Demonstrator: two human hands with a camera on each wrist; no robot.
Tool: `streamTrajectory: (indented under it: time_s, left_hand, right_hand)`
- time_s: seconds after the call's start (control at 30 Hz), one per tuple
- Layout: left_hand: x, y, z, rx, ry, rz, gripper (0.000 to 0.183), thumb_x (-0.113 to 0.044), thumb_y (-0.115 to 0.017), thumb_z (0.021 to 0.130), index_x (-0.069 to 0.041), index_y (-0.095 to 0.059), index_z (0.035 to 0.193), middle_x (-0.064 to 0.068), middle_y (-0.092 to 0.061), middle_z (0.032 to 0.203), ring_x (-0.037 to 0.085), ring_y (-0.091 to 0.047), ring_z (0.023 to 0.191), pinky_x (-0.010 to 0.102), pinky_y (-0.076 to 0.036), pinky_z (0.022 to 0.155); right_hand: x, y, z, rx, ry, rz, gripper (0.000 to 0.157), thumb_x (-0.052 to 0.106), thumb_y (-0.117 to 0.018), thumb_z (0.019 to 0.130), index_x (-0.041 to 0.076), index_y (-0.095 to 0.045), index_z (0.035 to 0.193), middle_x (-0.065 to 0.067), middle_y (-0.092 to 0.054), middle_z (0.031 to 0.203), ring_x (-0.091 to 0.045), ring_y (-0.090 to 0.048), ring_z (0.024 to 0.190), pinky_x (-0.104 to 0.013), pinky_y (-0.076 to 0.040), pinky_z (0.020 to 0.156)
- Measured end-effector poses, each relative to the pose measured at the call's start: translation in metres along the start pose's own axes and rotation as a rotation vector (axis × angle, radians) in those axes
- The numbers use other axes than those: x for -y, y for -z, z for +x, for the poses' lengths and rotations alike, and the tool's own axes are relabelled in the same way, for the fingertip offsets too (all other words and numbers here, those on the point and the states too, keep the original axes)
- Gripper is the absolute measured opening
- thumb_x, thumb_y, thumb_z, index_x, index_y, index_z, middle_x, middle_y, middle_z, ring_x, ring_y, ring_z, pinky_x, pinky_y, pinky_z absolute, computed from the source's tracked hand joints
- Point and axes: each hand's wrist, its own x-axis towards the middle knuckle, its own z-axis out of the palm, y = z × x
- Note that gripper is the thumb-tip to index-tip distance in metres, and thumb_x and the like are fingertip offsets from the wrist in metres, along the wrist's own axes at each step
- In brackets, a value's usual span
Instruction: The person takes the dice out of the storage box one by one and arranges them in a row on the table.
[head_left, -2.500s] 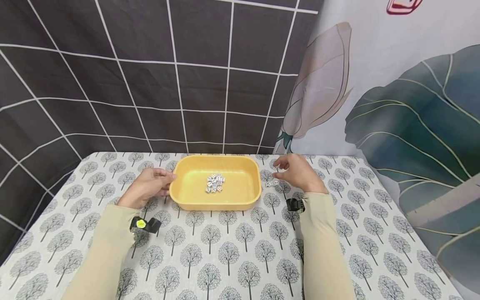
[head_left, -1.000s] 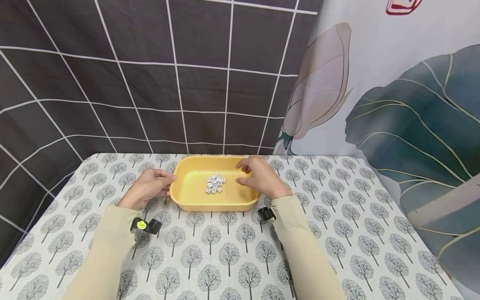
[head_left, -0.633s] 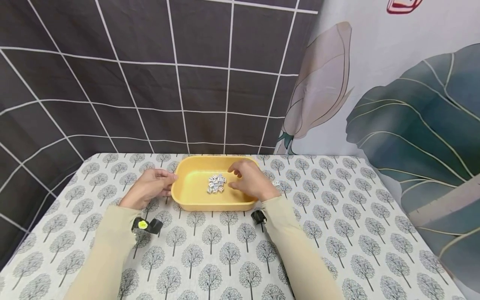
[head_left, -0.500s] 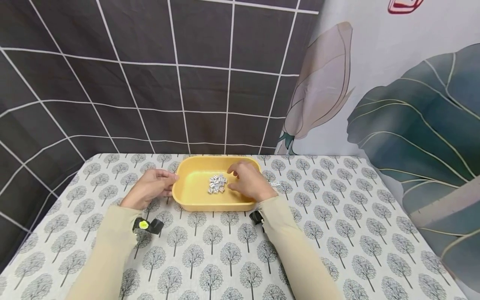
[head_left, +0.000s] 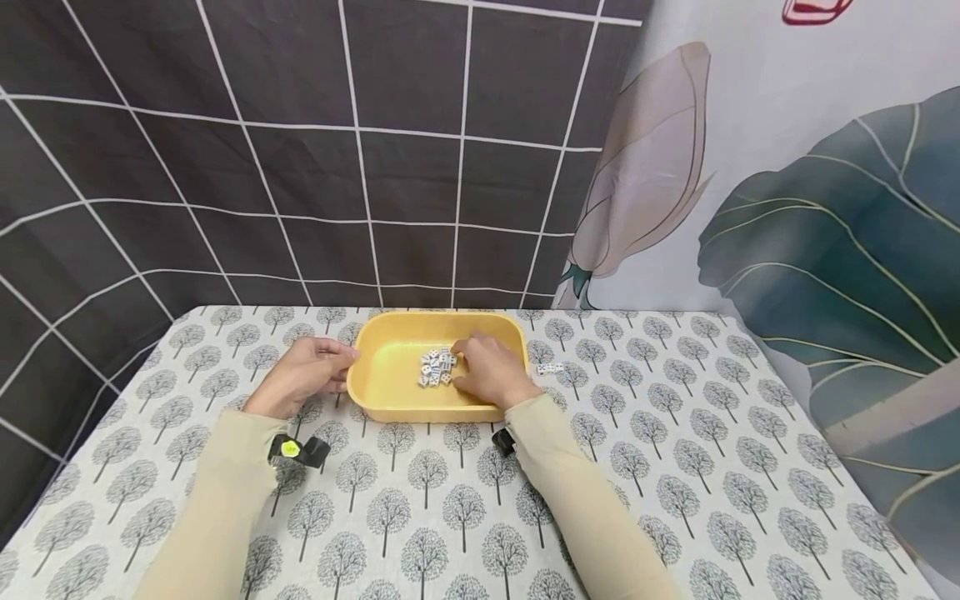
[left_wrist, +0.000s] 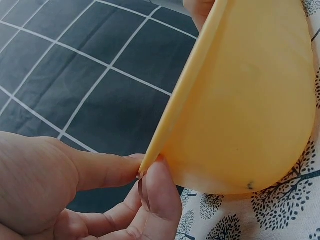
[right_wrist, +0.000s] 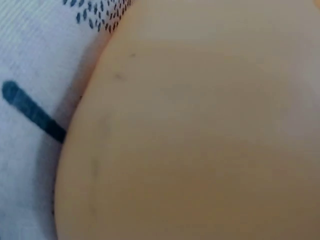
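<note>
A yellow plastic basin [head_left: 397,412] stands on the cloth, and in the left wrist view its wall [left_wrist: 240,100] fills the right side. My left hand [head_left: 306,375] pinches the rim at the basin's left end, thumb one side and fingers the other, clear in the left wrist view [left_wrist: 120,190]. A small heap of white dice [head_left: 435,368] lies in the basin. Reaching over the right side, my right hand [head_left: 487,371] is at the heap's right edge, thumb and forefinger apart beside the dice. The right wrist view shows only the basin's outer wall [right_wrist: 190,125] and cloth.
A short row of white dice [head_left: 551,368] lies on the cloth just right of the basin. The tree-print tablecloth [head_left: 420,517] covers the table. Behind it hangs a dark curtain with white grid lines [head_left: 300,167], and a floral curtain [head_left: 750,250] is at the right.
My right hand has gone from the dice row right of the basin, over its side, and left and down to the heap. The left hand keeps its pinch on the rim.
</note>
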Motion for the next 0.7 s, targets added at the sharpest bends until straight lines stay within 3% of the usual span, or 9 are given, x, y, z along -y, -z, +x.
streamTrajectory:
  time_s: [0.13, 0.33, 0.57, 0.7]
  left_hand:
    - [0.0003, -0.0004, 0.0005, -0.003, 0.006, -0.003, 0.038, -0.015, -0.056, 0.105, 0.011, -0.051, 0.132, 0.008, -0.067, 0.102, 0.008, -0.066, 0.076, 0.023, -0.064, 0.074]
    - [0.0006, -0.0007, 0.0008, -0.006, 0.01, -0.007, 0.038, -0.015, -0.056, 0.105, 0.011, -0.051, 0.132, 0.008, -0.066, 0.102, 0.008, -0.066, 0.075, 0.021, -0.064, 0.073]
    - [0.0011, -0.0008, 0.0016, -0.012, 0.007, -0.005, 0.037, -0.014, -0.056, 0.105, 0.011, -0.051, 0.132, 0.007, -0.066, 0.1, 0.007, -0.065, 0.074, 0.021, -0.064, 0.072]
    - [0.0008, -0.0011, 0.0016, -0.01, 0.009, -0.009, 0.037, -0.014, -0.056, 0.105, 0.011, -0.051, 0.132, 0.006, -0.066, 0.099, 0.007, -0.066, 0.074, 0.021, -0.064, 0.072]
  right_hand:
    - [0.0007, -0.0009, -0.0004, 0.009, -0.015, 0.011, 0.04, 0.015, -0.079, 0.085, 0.01, -0.071, 0.124, -0.006, -0.065, 0.105, -0.021, -0.059, 0.093, -0.039, -0.057, 0.089]
    - [0.0007, -0.0027, 0.0003, -0.009, -0.02, -0.003, 0.018, 0.014, -0.078, 0.086, 0.011, -0.074, 0.104, -0.004, -0.064, 0.097, -0.019, -0.057, 0.09, -0.035, -0.055, 0.081]
    - [0.0001, -0.0021, -0.0003, -0.004, -0.013, 0.011, 0.028, 0.011, -0.075, 0.088, 0.014, -0.075, 0.116, -0.006, -0.067, 0.101, -0.02, -0.059, 0.092, -0.036, -0.057, 0.084]
    - [-0.0007, 0.0005, -0.001, 0.003, -0.013, 0.022, 0.024, 0.008, -0.075, 0.086, 0.013, -0.077, 0.108, -0.005, -0.066, 0.099, -0.019, -0.059, 0.091, -0.035, -0.056, 0.085]
